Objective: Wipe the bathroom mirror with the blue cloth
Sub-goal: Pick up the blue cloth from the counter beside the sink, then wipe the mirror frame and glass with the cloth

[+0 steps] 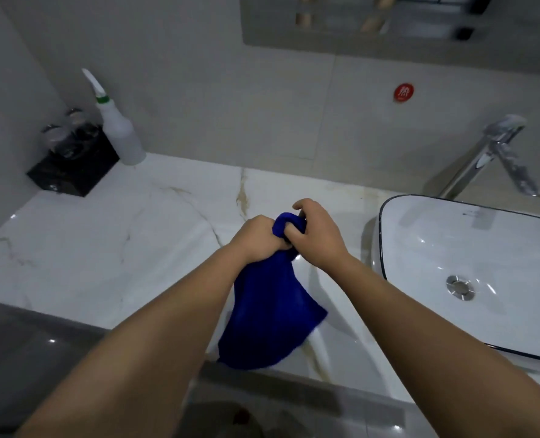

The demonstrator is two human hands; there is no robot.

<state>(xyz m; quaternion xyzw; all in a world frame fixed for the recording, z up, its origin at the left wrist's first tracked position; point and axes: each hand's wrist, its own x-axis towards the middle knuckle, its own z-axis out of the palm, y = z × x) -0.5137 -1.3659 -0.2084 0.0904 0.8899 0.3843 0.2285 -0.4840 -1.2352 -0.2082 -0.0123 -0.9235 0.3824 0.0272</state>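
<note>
Both hands bunch the top of the blue cloth [271, 314] above the marble counter [104, 248]: the left hand [259, 240] fisted around it, the right hand [317, 237] pinching the gathered end. It hangs limp, soft and light, likely best gripped wadded in one palm. The mirror [388, 26] waits above, the basin [471, 273] alongside.

Spray bottle [121, 134] and box [72, 172] stand back left on the counter [104, 248], basin [436, 241] right with tap [496, 153] behind, mirror [325, 36] above.
</note>
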